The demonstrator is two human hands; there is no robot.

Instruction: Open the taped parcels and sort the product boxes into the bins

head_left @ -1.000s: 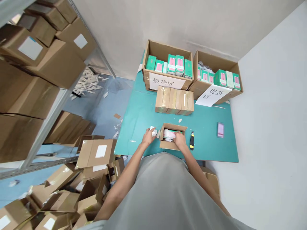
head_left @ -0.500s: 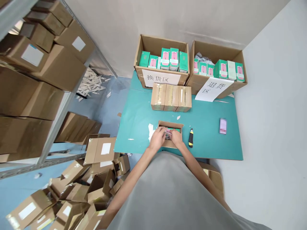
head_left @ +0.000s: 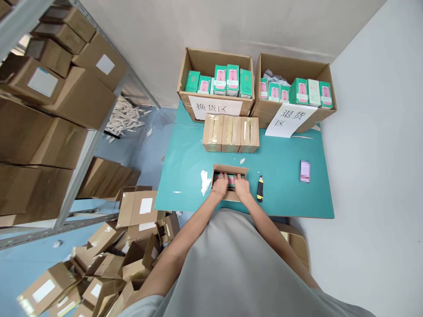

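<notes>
A small open cardboard carton (head_left: 230, 168) stands near the front edge of the green table. Inside it lies a green-and-pink product box (head_left: 231, 180), partly covered by my fingers. My left hand (head_left: 220, 186) reaches into the carton with fingers curled over the left part of this box. Over its right part, my right hand (head_left: 242, 185) is closed in the same way. To the right of the carton lies a black-and-yellow utility knife (head_left: 260, 189). A torn white paper scrap (head_left: 205, 182) is on the left.
Behind the carton stand three taped brown boxes (head_left: 231, 134) in a row. Two large cartons with paper signs, a left one (head_left: 183, 83) and a right one (head_left: 317, 115), hold green-and-pink boxes. A blurred phone-like item (head_left: 305, 171) lies right. Shelving (head_left: 79, 176) and piled cartons (head_left: 109, 266) flank the left.
My hands have moved down into the carton and apart, onto the product box. Earlier they were closer together, around a pale pinkish piece. The view has shifted slightly.
</notes>
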